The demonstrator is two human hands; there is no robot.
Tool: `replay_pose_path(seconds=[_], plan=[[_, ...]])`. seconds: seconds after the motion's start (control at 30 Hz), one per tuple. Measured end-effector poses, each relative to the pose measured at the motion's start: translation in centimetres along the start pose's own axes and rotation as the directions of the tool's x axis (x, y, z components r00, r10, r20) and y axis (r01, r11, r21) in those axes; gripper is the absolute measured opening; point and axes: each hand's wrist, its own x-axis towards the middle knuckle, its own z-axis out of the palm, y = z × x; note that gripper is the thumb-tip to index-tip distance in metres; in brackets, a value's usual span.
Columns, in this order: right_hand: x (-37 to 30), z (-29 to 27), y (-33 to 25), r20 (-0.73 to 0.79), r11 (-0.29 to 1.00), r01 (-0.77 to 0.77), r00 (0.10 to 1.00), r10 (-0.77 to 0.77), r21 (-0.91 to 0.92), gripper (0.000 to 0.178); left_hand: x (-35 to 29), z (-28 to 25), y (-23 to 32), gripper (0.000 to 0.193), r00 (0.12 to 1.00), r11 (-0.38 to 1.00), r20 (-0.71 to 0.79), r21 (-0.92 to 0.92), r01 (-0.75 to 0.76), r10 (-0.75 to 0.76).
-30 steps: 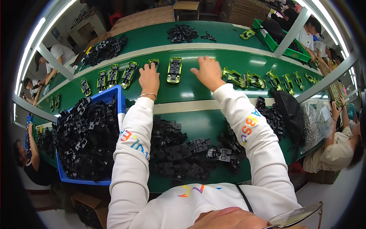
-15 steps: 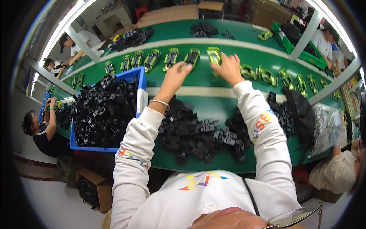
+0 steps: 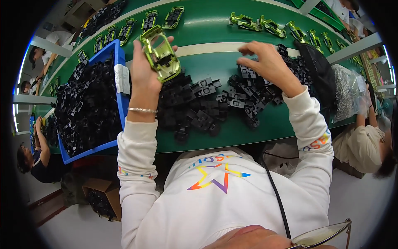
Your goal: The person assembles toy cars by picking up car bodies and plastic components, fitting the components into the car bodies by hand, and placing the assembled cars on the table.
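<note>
My left hand holds a shiny green toy car body up above the green table, its hollow underside turned toward me. A thin bracelet circles that wrist. My right hand hovers with fingers spread over a heap of black plastic chassis parts, touching or just above them; nothing is gripped in it. Both sleeves are white.
A blue bin full of black parts stands at my left. Green car bodies line the belt beyond my hands. A black bag and a clear bag lie at right. Other people sit on both sides.
Both hands have pulled back from the row of cars on the belt. My left hand now carries a green car body; my right hand has dropped over the black parts.
</note>
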Motion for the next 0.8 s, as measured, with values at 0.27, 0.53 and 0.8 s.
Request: replay_pose_path(seconds=[0.27, 0.53, 0.8], plan=[[-3.1, 3.1, -1.3, 0.054, 0.853, -0.08, 0.991, 0.126, -0.516, 0.05, -2.4, -1.8, -0.8, 0.053, 0.999, 0.996, 0.0, -0.071, 0.052, -0.053], [-2.2, 4.1, -1.1, -0.002, 0.942, -0.005, 1.0, 0.005, -0.336, 0.048, -2.5, -1.5, -1.8, 0.048, 0.998, 0.996, -0.011, -0.07, 0.06, -0.061], [-1.7, 3.7, -2.5, -0.026, 0.978, -0.02, 1.0, 0.015, -0.208, 0.041, -2.0, -1.7, -2.7, 0.053, 1.0, 0.98, 0.004, -0.201, 0.003, -0.002]])
